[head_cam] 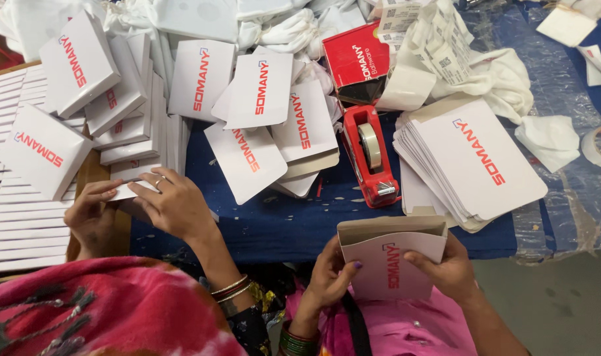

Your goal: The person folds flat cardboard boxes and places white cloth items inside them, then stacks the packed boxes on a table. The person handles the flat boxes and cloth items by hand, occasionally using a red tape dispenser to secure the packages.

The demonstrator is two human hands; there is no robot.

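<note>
Hands of the wearer sit at the bottom middle, both closed on one white cardboard box [391, 258] with red lettering, its top flap open. The left hand [332, 273] grips the box's left edge, thumb on the front face; the right hand [449, 265] grips the right edge, thumb also on the front. The box is held upright just above a pink garment.

Just beyond the right hand lies a stack of flat white cards [475, 161]. Beyond the box, between the two hands, stands a red tape dispenser [369, 155] on a blue cloth [280, 221], with a red box [356, 59] further out. Loose folded boxes [261, 118] lie scattered beyond the left hand.

Well to the left, a co-worker's hands [139, 207] handle another white box beside stacked boxes [23, 217].
</note>
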